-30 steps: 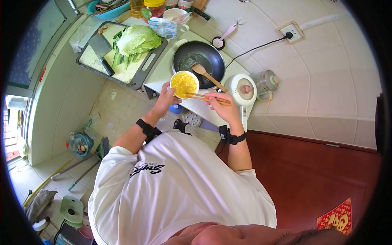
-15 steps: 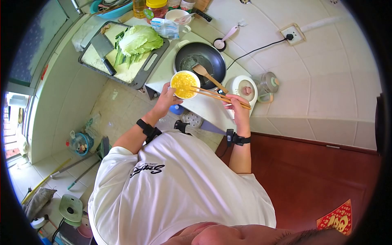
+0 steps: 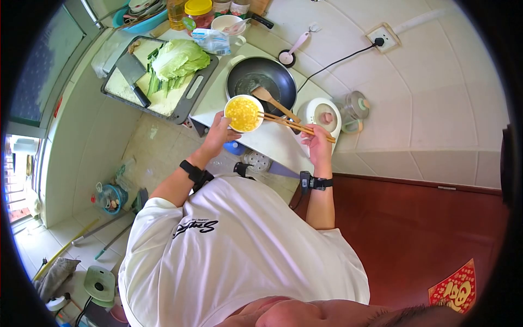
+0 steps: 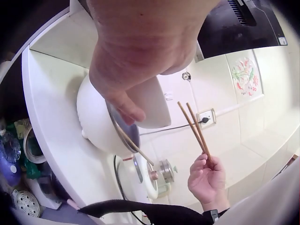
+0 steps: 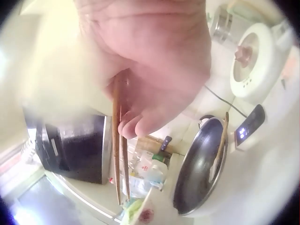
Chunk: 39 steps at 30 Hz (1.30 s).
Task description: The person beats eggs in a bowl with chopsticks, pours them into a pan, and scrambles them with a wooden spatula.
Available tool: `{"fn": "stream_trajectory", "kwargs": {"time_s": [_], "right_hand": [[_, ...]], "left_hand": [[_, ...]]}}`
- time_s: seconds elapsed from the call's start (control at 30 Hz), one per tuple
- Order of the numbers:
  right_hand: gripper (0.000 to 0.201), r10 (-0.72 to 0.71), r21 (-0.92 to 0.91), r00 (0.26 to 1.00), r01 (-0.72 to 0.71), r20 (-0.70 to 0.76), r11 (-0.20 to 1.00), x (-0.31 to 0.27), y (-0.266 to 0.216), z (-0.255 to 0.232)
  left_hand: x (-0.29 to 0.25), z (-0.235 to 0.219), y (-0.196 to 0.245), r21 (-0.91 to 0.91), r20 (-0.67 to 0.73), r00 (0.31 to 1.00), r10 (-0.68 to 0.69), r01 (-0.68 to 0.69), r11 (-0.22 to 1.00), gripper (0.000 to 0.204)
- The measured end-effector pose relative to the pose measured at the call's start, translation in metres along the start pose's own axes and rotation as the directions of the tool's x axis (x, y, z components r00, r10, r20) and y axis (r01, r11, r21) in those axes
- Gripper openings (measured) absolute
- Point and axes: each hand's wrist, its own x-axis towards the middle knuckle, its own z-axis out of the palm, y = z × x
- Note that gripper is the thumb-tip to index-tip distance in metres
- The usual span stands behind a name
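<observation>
My left hand (image 3: pixel 219 135) grips a white bowl (image 4: pixel 153 105), thumb at its rim. The bowl is full of yellow beaten egg (image 3: pixel 243 114) and held in front of the pan. My right hand (image 3: pixel 317 144) holds a pair of wooden chopsticks (image 5: pixel 116 145) between the fingers. Their tips meet the bowl's right rim in the head view; the left wrist view shows them raised and apart from it. Beyond the bowl stands a dark-lined pan (image 3: pixel 275 73) with a white outside. A wooden spatula (image 3: pixel 262 94) leans in it, its handle over the near rim.
Left of the pan, a cutting board (image 3: pixel 117 87) bears a leafy cabbage (image 3: pixel 177 57) and a cleaver (image 3: pixel 131 68). A white appliance with a knobbed lid (image 3: pixel 323 114) and a glass jar (image 3: pixel 357 103) stand to the right. A black power cord (image 3: pixel 343 61) runs to the wall socket.
My right hand has drawn back to the right, bringing the chopstick tips from over the egg to the bowl's right edge. The left hand and bowl stay nearly in place.
</observation>
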Motion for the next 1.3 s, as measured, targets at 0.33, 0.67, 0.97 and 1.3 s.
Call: {"fn": "stream_trajectory", "kwargs": {"time_s": [0.33,0.67,0.97,1.3], "right_hand": [[0.027,-0.192,0.456,0.977,0.131,0.088,0.88,0.028,-0.04,-0.075],[0.026,-0.331,-0.807,0.941,0.144,-0.067,0.573,0.062,-0.013,-0.068],[0.038,-0.084,-0.974,0.993,-0.065,-0.086,0.218,0.077,0.045,-0.011],[0.017,-0.094,-0.638,0.971,-0.069,-0.219,0.767,0.04,0.047,-0.039]], "left_hand": [[-0.006,-0.007,0.015,0.0,-0.084,0.996,-0.005,0.005,1.0,0.048],[-0.011,-0.033,0.018,-0.034,-0.128,0.99,0.065,-0.07,0.997,0.041],[-0.023,-0.037,0.026,-0.045,-0.16,0.984,0.074,-0.082,0.996,0.035],[-0.019,-0.035,0.018,-0.055,-0.166,0.985,0.044,-0.053,0.997,0.036]]}}
